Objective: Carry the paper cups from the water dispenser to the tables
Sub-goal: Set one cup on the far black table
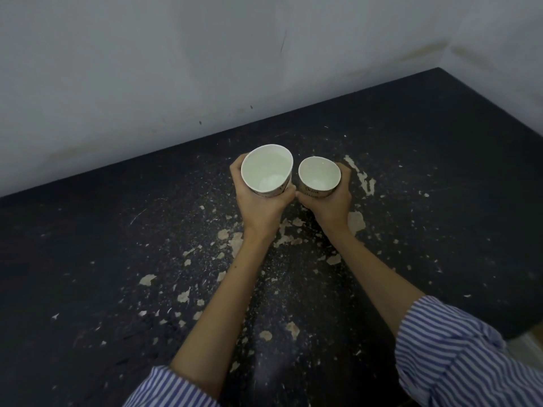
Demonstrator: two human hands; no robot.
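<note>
Two white paper cups with dark print sit side by side over the middle of a black table (117, 259). My left hand (258, 207) is wrapped around the left cup (266, 170), which holds clear water and looks slightly tilted and higher. My right hand (332, 201) grips the right cup (319, 174), also with water in it. The cups' bases are hidden by my fingers, so I cannot tell whether they touch the tabletop.
The tabletop is worn, with pale chipped patches (357, 221) scattered across it. A grey-white wall (205, 69) runs along the far edge and meets another wall at the right corner. The table's right edge (523, 336) drops off near my striped sleeve.
</note>
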